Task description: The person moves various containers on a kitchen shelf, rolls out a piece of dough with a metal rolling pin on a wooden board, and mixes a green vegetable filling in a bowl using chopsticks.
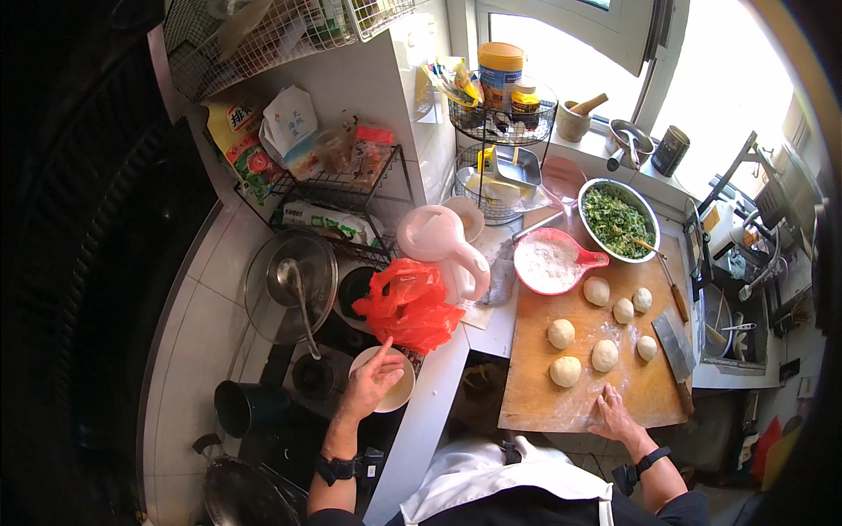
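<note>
My left hand (373,383) hovers over or at a pale bowl (402,393), its fingers extended and nothing held. A crumpled red plastic bag (413,308) lies just beyond the fingertips. At the near edge of a floured wooden board (536,404), my right hand (615,415) rests with its fingers spread, holding nothing. Several dough balls (604,356) of differing sizes sit on the board ahead of it. To their right lies a cleaver (674,343). A red-rimmed scoop (547,262) of white flour and a metal bowl (658,227) of chopped greens stand at the board's far end.
A pink pitcher (431,237) stands behind the bag. Left of it are a glass lid (253,289) with a metal ladle (296,289), a dark pot (247,409) and a wok (247,490). A wire rack (503,136) holds jars by the window. The sink (750,348) is at right.
</note>
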A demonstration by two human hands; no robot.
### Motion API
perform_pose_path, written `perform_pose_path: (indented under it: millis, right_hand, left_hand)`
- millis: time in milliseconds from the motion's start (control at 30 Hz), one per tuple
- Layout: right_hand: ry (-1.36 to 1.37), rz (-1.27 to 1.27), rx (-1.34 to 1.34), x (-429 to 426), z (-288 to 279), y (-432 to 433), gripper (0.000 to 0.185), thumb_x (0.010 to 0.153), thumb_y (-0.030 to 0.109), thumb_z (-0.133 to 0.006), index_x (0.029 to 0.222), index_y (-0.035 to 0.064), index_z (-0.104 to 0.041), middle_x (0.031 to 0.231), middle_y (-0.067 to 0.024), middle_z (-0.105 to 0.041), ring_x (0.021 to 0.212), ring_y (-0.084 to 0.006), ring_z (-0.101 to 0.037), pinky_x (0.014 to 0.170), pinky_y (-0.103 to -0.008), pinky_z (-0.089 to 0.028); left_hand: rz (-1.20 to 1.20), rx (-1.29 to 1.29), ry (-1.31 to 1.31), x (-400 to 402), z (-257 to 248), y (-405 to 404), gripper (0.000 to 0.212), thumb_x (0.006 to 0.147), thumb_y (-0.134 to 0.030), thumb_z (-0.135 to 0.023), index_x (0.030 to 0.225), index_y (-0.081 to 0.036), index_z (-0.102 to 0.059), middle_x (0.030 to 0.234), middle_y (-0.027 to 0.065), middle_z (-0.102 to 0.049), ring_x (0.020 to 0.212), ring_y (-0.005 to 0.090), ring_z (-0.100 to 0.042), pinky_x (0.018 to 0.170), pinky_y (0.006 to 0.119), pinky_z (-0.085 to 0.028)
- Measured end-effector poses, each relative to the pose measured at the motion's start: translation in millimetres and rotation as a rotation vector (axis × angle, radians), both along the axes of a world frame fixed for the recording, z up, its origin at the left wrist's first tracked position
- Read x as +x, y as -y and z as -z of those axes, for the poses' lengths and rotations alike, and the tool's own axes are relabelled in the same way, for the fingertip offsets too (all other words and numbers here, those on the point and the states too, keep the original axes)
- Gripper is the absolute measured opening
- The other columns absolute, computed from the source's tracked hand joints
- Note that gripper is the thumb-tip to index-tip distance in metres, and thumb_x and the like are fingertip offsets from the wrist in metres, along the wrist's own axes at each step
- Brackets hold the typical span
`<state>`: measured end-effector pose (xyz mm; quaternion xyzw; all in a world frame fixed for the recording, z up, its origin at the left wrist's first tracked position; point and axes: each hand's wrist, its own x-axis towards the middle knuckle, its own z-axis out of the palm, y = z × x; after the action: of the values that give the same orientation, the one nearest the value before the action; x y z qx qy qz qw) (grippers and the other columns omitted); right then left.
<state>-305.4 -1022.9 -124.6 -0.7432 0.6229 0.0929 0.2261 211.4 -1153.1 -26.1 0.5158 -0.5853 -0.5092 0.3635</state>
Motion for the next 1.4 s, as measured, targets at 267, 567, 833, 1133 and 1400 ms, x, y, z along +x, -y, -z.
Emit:
perform_pose_path:
  millis: [267,567,833,1133,1400]
  right_hand:
    - [-0.01,0.002,0.027,3,1,2,0.088,0.063,0.037,-0.074,0.126,-0.0095,-0.033,0.136,-0.0355,-0.016,0.127,-0.0475,-0.018,0.106,-0.0442,-0.022]
    - [-0.075,-0.061,-0.049,-3,5,-4,0.089,0.061,0.035,-0.074,0.127,-0.0085,-0.033,0.136,-0.0346,-0.016,0.127,-0.0477,-0.019,0.106,-0.0441,-0.023]
    - [-0.042,-0.021,-0.082,-5,7,-9,0.084,0.063,0.032,-0.073,0.127,-0.0059,-0.034,0.138,-0.0311,-0.017,0.128,-0.045,-0.02,0.104,-0.0442,-0.027]
    - [0.259,0.026,-0.367,-20,25,-35,0.064,0.068,0.022,-0.071,0.123,0.0023,-0.042,0.133,-0.0206,-0.036,0.123,-0.0369,-0.034,0.099,-0.0424,-0.035]
    - [0.508,0.38,-0.372,-45,45,-219,0.02,0.071,0.012,-0.067,0.09,0.0084,-0.064,0.089,-0.0073,-0.064,0.082,-0.0255,-0.061,0.071,-0.033,-0.049]
  left_hand:
    - [0.078,0.079,0.024,-9,-4,-1,0.06,0.084,-0.006,-0.058,0.136,-0.006,-0.03,0.11,0.0149,-0.058,0.098,0.018,-0.058,0.088,0.028,-0.044]
    - [0.223,0.12,-0.109,-46,13,7,0.057,0.084,-0.005,-0.057,0.135,-0.004,-0.033,0.107,0.014,-0.06,0.095,0.0177,-0.06,0.087,0.028,-0.045]
    - [0.502,0.103,-0.033,-122,1,-5,0.058,0.084,-0.007,-0.059,0.135,-0.004,-0.032,0.106,0.0127,-0.06,0.095,0.0174,-0.059,0.086,0.03,-0.046]
    - [0.772,-0.153,0.189,-200,-18,-79,0.019,0.081,-0.011,-0.062,0.096,0.0,-0.064,0.099,0.0089,-0.063,0.09,0.0176,-0.06,0.079,0.025,-0.046]
    - [1.053,-0.016,0.214,-242,-6,-201,0.01,0.076,-0.008,-0.065,0.084,-0.001,-0.067,0.071,0.0072,-0.063,0.061,0.0159,-0.06,0.057,0.026,-0.047]
